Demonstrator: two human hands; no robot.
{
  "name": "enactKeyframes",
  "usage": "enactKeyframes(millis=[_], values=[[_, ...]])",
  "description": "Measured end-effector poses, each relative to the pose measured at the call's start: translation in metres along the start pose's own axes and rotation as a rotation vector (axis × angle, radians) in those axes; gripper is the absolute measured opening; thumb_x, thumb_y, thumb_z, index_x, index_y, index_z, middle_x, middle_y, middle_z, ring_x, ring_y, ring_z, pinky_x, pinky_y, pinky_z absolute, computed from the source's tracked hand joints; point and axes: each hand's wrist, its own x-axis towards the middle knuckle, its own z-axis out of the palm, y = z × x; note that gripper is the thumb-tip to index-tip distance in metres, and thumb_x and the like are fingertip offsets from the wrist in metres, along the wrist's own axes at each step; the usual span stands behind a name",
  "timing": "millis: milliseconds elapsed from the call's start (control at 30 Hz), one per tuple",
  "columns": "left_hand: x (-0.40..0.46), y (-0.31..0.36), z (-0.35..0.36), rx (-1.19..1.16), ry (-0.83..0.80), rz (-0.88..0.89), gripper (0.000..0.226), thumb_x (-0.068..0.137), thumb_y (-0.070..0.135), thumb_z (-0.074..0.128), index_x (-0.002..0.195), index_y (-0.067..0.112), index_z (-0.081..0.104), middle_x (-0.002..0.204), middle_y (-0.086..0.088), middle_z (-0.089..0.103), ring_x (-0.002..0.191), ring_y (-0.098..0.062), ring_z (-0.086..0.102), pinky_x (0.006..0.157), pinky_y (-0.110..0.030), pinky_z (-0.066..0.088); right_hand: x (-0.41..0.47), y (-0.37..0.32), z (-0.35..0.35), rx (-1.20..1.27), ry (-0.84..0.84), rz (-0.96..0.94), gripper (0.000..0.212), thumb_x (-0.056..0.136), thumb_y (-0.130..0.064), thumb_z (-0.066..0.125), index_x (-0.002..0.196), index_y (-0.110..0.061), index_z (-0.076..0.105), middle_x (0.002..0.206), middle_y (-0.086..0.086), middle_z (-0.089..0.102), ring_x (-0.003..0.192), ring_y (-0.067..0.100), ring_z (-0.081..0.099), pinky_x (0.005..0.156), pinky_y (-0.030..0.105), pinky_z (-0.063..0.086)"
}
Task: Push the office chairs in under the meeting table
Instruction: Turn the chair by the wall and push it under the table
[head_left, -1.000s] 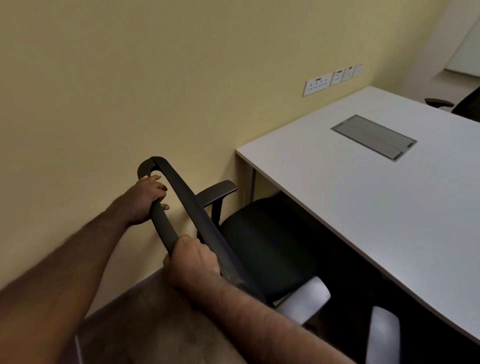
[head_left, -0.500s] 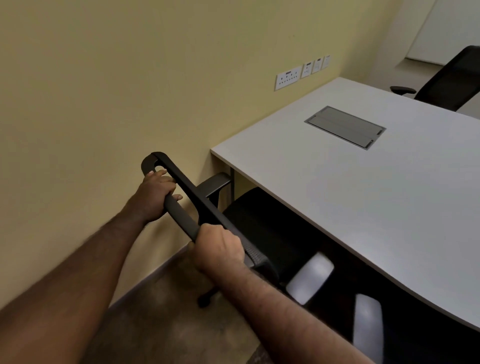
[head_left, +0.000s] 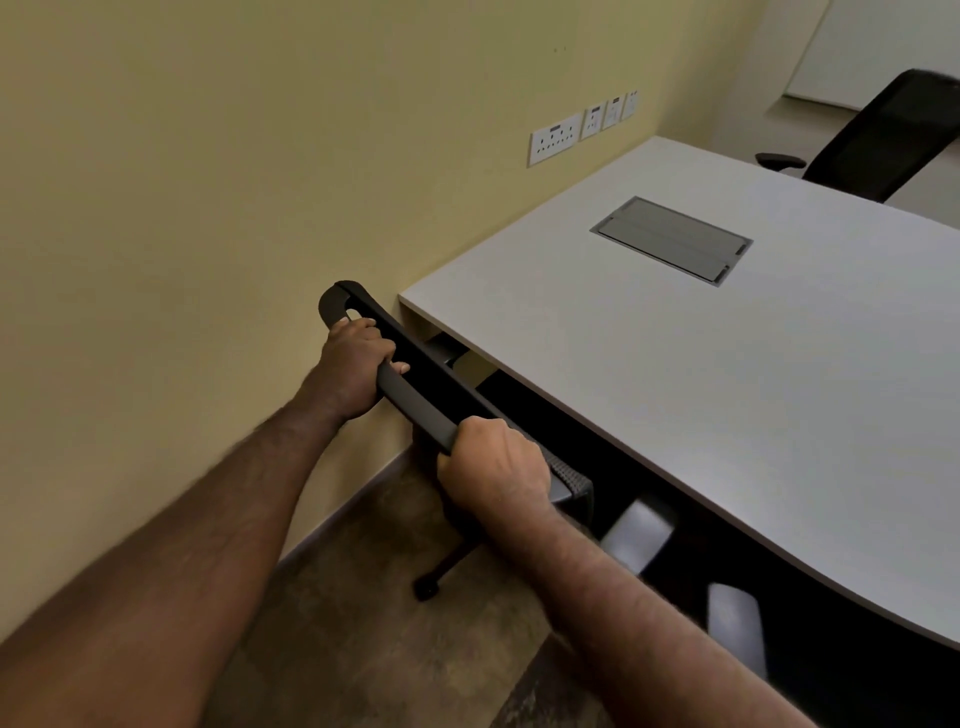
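Note:
A black office chair's backrest top (head_left: 415, 400) runs diagonally right at the near edge of the white meeting table (head_left: 701, 374). Its seat is hidden under the tabletop; one caster (head_left: 426, 587) and a grey armrest (head_left: 636, 530) still show. My left hand (head_left: 353, 364) grips the upper end of the backrest rim. My right hand (head_left: 493, 467) grips the rim lower down, near its mesh. A second grey armrest (head_left: 735, 616) shows below the table edge to the right.
The yellow wall (head_left: 208, 208) stands close on the left, with sockets (head_left: 556, 139) above the table's far end. A grey cable hatch (head_left: 672, 240) is set in the tabletop. Another black chair (head_left: 883, 140) stands at the far side. Brown carpet (head_left: 363, 623) lies below.
The chair has rolled forward under the table: seat and left armrest, visible before, are now hidden beneath the tabletop. Both hands kept their grip and moved forward with it.

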Motion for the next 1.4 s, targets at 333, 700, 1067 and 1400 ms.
enactKeyframes(millis=[333,700,1067,1400], values=[[0.03,0.015,0.014,0.007,0.015,0.029,0.029,0.093,0.029,0.064,0.085,0.001,0.068,0.091,-0.018,0.061,0.107,-0.037,0.052,0.105,-0.045,0.029,0.019,0.025,-0.01,-0.059,0.091,-0.046,0.018,0.087,-0.036,0.056,0.076,-0.027,0.045,0.064,-0.009,0.045,0.052,0.008,0.04,0.043,0.025,0.023],[0.06,0.032,0.028,0.001,0.02,0.036,0.026,0.094,0.027,0.062,0.088,0.003,0.068,0.096,-0.018,0.061,0.111,-0.036,0.05,0.109,-0.044,0.025,0.046,0.055,-0.02,-0.074,0.103,-0.076,0.016,0.085,-0.039,0.052,0.078,-0.025,0.048,0.067,-0.005,0.047,0.056,0.016,0.044,0.056,0.031,0.035],[0.099,0.056,0.044,0.034,0.036,0.053,0.02,0.093,0.023,0.061,0.088,0.006,0.068,0.092,-0.014,0.06,0.102,-0.032,0.051,0.099,-0.037,0.026,0.08,0.088,-0.034,-0.116,0.138,-0.089,0.021,0.081,-0.038,0.056,0.071,-0.025,0.043,0.064,-0.006,0.041,0.063,0.025,0.049,0.06,0.033,0.04],[0.109,0.081,0.051,0.056,0.057,0.01,0.007,0.079,0.005,0.065,0.079,0.012,0.063,0.086,-0.009,0.059,0.098,-0.033,0.051,0.1,-0.041,0.029,0.103,0.123,-0.05,-0.194,0.122,-0.125,0.021,0.079,-0.043,0.054,0.074,-0.026,0.044,0.065,-0.006,0.038,0.066,0.026,0.047,0.061,0.033,0.038]])
